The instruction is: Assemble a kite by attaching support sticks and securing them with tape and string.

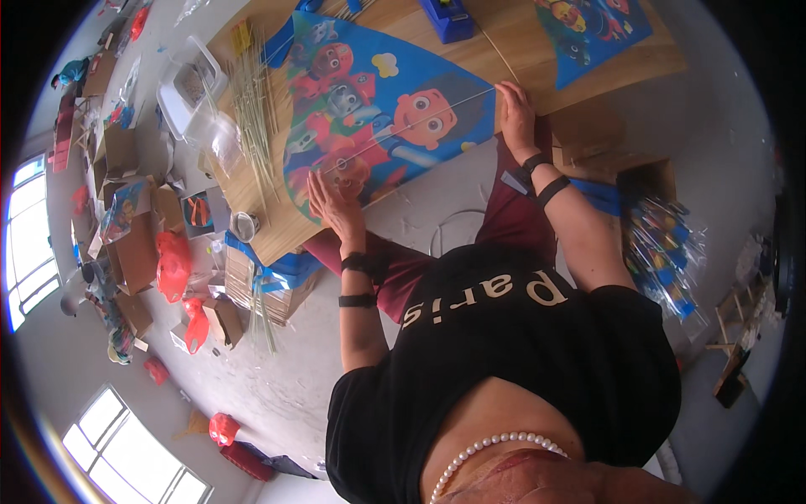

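A blue kite sheet [470,105] printed with cartoon figures lies on the wooden table [285,223] before me. A thin pale rod [382,141] runs slantwise across it. My left hand [337,210] rests on the sheet's near left part, fingers stretched out by the rod's left end. At the sheet's right corner, my right hand [516,118] has its fingertips closed at the rod's other end. The fingertips' exact grip is small and partly hidden. A second printed sheet [588,38] lies farther right on the table.
Thin pale sticks [256,118] lie in a bundle at the table's left, near a white plastic tub [191,88]. A roll of tape [244,225] sits at the table's left edge. A blue box [447,21] stands at the back. Packed printed pieces [659,252] fill the right side.
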{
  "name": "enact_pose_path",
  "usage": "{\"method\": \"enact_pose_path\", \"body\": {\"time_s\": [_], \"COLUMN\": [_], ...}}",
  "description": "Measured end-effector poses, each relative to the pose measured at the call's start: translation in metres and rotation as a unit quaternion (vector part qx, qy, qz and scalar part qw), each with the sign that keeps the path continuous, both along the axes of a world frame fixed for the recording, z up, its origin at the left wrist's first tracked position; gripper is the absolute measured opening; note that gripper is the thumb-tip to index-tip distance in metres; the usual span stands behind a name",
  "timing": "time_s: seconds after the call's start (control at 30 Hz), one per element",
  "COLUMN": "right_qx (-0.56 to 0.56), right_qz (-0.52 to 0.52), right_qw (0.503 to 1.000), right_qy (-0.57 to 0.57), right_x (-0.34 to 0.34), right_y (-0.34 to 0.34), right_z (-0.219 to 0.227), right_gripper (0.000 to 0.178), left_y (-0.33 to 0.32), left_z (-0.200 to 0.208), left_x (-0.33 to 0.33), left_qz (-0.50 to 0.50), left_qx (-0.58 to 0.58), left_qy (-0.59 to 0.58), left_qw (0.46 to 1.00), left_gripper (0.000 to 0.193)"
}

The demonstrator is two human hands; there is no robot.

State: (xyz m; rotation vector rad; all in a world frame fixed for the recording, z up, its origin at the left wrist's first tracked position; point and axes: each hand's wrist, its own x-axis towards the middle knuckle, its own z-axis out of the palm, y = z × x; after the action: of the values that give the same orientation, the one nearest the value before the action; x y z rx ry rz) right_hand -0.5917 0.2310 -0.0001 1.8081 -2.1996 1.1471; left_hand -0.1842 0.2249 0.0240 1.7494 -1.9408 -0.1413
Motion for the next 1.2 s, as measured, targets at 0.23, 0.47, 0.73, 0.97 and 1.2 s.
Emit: {"method": "enact_pose_path", "body": {"time_s": [0.23,0.47,0.73,0.97,1.2], "right_qx": [-0.009,-0.001,0.002,0.013,0.007], "right_qz": [0.007,0.000,-0.002,-0.006,-0.005], "right_qw": [1.000,1.000,1.000,1.000,1.000], "right_qy": [-0.002,-0.007,0.009,0.007,0.003], "right_x": [0.000,0.000,0.002,0.003,0.002], "right_y": [0.000,-0.001,-0.001,0.001,0.002], "right_z": [0.000,-0.006,-0.004,0.002,0.001], "right_gripper": [0.039,0.036,0.038,0.039,0.040], "left_y": [0.006,0.007,0.007,0.007,0.008], "left_z": [-0.007,-0.004,0.001,-0.001,-0.004], "left_x": [0.005,0.003,0.001,0.000,0.002], "left_qz": [0.082,0.060,0.056,0.051,0.052], "left_qx": [-0.011,-0.010,-0.017,-0.006,-0.010], "left_qy": [0.120,0.110,0.092,0.090,0.080], "left_qw": [0.989,0.992,0.994,0.995,0.995], "left_gripper": [0.067,0.066,0.063,0.059,0.058]}}
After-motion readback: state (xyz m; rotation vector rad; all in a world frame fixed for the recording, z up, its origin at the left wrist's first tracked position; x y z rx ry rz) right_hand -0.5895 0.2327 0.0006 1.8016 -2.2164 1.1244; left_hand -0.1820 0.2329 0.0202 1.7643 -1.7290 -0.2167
